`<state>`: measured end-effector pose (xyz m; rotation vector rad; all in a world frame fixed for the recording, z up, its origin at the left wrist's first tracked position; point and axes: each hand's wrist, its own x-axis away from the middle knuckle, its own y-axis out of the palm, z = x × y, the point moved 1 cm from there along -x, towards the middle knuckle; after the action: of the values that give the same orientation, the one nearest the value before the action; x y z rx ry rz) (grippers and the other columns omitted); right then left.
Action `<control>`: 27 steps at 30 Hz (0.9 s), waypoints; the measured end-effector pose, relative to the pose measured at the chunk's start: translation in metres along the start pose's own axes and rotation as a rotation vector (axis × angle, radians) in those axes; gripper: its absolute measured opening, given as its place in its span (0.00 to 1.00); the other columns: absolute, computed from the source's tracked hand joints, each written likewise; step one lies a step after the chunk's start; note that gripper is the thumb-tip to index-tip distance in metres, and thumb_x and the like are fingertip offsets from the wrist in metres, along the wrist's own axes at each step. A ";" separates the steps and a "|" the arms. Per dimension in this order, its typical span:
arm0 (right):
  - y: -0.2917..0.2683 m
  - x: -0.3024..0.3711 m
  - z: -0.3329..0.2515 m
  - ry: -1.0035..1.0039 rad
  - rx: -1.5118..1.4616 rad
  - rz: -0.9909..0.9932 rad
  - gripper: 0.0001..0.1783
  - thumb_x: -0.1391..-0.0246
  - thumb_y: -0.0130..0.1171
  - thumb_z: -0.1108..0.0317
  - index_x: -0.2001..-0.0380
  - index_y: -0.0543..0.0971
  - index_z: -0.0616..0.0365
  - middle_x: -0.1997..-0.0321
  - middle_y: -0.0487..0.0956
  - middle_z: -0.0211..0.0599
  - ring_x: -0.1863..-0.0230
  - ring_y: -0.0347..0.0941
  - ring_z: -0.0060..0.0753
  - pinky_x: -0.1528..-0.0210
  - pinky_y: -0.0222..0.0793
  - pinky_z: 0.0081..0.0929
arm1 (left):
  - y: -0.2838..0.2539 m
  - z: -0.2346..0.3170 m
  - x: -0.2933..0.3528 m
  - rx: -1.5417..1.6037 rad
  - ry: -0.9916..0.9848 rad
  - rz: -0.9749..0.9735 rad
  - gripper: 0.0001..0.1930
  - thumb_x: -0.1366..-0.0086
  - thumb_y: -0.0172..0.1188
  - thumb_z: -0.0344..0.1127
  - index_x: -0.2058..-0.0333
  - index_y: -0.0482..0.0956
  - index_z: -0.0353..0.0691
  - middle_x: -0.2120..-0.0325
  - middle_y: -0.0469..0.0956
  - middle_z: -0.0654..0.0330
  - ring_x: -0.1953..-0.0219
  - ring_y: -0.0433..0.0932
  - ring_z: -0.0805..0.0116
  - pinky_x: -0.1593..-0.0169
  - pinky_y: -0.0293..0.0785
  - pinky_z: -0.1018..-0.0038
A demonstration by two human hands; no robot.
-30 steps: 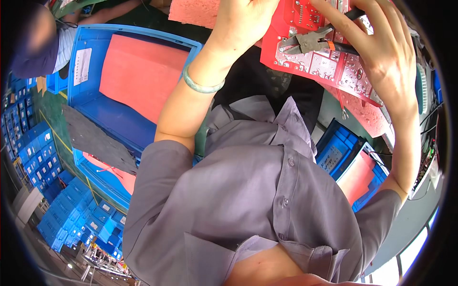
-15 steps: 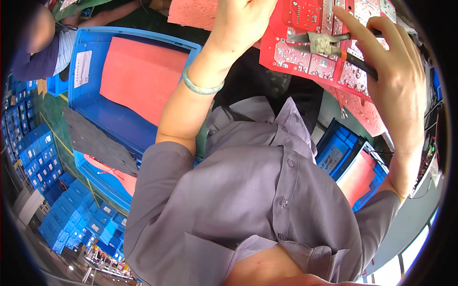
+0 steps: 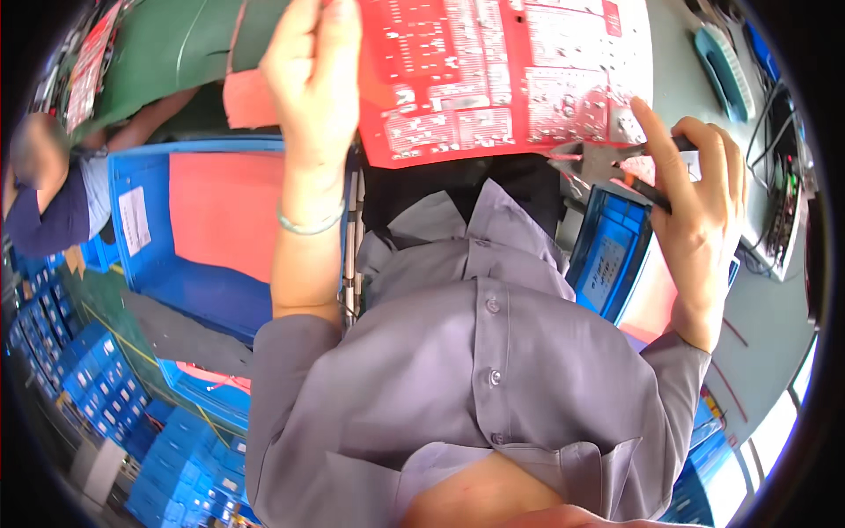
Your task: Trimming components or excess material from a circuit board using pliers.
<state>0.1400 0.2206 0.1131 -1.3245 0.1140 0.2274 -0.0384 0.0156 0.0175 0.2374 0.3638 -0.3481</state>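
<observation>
A large red circuit board (image 3: 519,88), its soldered face showing, lies across the top of the view. My left hand (image 3: 319,79) is closed on the board's left edge, with a pale bangle (image 3: 311,227) on that wrist. My right hand (image 3: 700,180), below the board's right end, grips a pair of pliers (image 3: 650,191) with black and orange handles. The handles are spread, and the pliers' blurred jaws point left just under the board's near edge. Part of the pliers is hidden by my fingers.
A blue bin (image 3: 141,273) holding a pink sheet (image 3: 220,211) stands at my left, beyond it a seated person (image 3: 62,194). On my right are a smaller blue box (image 3: 607,255), a blue brush (image 3: 723,70) on the grey bench, and cables. Stacked blue bins (image 3: 97,370) stand lower left.
The board has shifted left and now shows more of its face. My left hand has moved left along with it. The pliers, earlier over the board, are now below its near edge.
</observation>
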 end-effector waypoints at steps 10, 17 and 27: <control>0.017 0.020 0.030 0.144 0.089 0.071 0.37 0.68 0.56 0.83 0.50 0.75 0.38 0.63 0.70 0.31 0.60 0.68 0.34 0.56 0.64 0.33 | 0.003 -0.004 -0.001 -0.091 0.041 0.036 0.19 0.33 0.47 0.35 0.46 0.66 0.30 0.55 0.75 0.57 0.58 0.75 0.75 0.53 0.71 0.78; -0.004 -0.022 0.011 -0.060 0.163 0.121 0.27 0.63 0.56 0.75 0.54 0.77 0.42 0.68 0.67 0.33 0.64 0.66 0.35 0.61 0.64 0.31 | -0.004 -0.006 -0.001 -0.009 -0.007 -0.046 0.20 0.32 0.46 0.36 0.46 0.66 0.29 0.56 0.75 0.57 0.58 0.75 0.75 0.54 0.72 0.78; -0.004 -0.035 0.023 -0.141 0.113 -0.029 0.24 0.62 0.54 0.74 0.56 0.78 0.46 0.70 0.65 0.36 0.65 0.63 0.35 0.62 0.62 0.32 | -0.001 -0.004 -0.001 -0.077 -0.034 0.029 0.19 0.33 0.47 0.35 0.47 0.67 0.31 0.56 0.76 0.57 0.59 0.76 0.75 0.55 0.72 0.79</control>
<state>0.1057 0.2380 0.1301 -1.1931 -0.0109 0.2851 -0.0408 0.0159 0.0142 0.1612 0.3391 -0.3089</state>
